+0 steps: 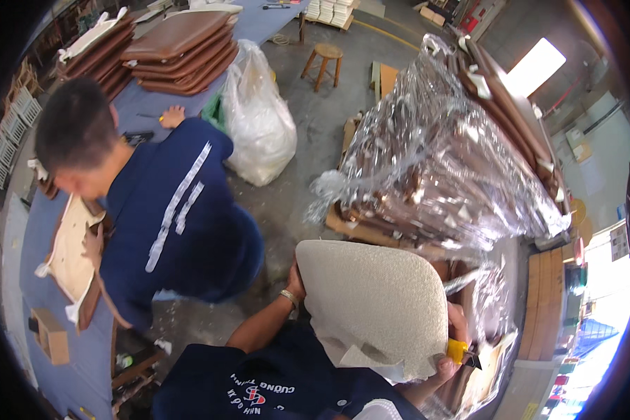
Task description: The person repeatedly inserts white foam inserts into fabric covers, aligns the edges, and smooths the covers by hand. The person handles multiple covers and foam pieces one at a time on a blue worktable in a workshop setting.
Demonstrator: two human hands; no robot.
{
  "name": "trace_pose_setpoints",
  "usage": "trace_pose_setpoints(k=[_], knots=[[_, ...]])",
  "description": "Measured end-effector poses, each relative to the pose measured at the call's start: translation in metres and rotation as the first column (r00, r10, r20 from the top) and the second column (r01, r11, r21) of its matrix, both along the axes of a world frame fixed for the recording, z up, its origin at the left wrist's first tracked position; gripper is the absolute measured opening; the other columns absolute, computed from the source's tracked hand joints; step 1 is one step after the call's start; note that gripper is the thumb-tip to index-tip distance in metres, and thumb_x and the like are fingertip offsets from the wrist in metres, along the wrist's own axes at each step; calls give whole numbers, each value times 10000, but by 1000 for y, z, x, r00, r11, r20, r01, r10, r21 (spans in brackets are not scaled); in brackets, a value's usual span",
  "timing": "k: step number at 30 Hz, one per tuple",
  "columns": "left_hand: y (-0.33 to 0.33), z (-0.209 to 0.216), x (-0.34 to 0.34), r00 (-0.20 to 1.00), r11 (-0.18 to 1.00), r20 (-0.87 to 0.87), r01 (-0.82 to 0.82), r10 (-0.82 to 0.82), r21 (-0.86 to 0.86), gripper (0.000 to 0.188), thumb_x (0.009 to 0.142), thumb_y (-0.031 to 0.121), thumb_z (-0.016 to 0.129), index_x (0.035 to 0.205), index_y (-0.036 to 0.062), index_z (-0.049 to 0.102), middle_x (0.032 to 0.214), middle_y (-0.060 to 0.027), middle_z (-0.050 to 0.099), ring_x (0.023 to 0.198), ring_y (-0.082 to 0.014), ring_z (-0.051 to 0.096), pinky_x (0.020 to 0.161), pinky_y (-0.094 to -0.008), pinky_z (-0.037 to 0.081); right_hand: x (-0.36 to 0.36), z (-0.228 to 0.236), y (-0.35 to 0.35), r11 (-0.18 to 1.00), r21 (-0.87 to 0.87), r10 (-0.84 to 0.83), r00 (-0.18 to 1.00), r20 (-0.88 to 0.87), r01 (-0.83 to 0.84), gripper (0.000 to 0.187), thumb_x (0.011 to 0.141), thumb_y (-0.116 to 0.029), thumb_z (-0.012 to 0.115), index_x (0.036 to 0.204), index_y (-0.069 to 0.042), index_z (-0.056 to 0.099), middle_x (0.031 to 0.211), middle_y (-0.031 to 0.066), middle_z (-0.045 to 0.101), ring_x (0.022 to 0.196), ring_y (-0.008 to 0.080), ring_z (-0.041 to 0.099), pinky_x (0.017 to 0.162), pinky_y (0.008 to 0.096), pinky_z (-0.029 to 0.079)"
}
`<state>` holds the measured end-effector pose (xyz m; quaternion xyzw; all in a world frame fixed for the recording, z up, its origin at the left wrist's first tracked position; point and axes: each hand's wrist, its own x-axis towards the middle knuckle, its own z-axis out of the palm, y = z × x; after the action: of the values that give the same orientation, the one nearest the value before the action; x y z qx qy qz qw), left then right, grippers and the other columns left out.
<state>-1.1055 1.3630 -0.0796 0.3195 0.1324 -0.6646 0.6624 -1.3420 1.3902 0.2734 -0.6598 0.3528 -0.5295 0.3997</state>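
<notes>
In front of my chest I hold up a cream, rough-textured seat pad (374,301) with rounded corners. A loose pale flap shows along its lower edge. My left hand (296,281) is closed on the pad's left edge, its fingers partly hidden behind it. My right hand (455,325) grips the right edge. Also in the right hand is a yellow tool (458,350) with a dark, pointed end, which looks like a utility knife. Just beyond the pad, brown cushions (399,189) lie under clear plastic wrap (462,150).
To my left a co-worker in a dark shirt (182,189) leans over a blue-covered table (42,259), one hand on a brown and cream cushion (73,245). Stacked brown cushions (178,52), a white plastic sack (259,119) and a wooden stool (323,63) stand farther off.
</notes>
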Motion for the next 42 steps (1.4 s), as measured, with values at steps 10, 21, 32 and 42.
trace_pose_setpoints(k=[10,21,32,42], knots=[[-340,-60,155,955,956,152,-227,256,-186,686,1039,616,330,1396,89,586,1359,-98,652,1219,-280,634,1033,-416,525,144,-17,-342,994,-77,54,974,-222,-73,763,747,-591,721,1111,80,729,1007,223,734,901,293,711,835,353,524],[-599,-12,376,935,956,200,-283,293,-74,721,1038,672,348,1464,121,534,1439,-82,603,1314,-270,570,1115,-422,452,276,-128,-679,951,223,-234,969,73,213,759,892,-551,758,1293,70,586,1155,125,659,1085,200,616,951,328,472],[-940,6,623,961,972,217,-203,173,122,737,1007,633,527,1434,34,560,1385,-94,637,1243,-221,606,1078,-364,461,450,-247,-1111,864,458,-229,973,-15,211,762,864,-95,789,1499,7,379,1413,144,537,1260,257,564,1082,400,452],[-1032,-5,846,578,602,630,-770,519,210,736,1013,582,560,1499,36,475,1503,-93,538,1326,-261,543,1124,-395,423,834,-267,-1393,562,676,253,877,408,-476,494,910,-63,730,1360,-35,527,1269,77,642,1092,199,674,914,396,584]])
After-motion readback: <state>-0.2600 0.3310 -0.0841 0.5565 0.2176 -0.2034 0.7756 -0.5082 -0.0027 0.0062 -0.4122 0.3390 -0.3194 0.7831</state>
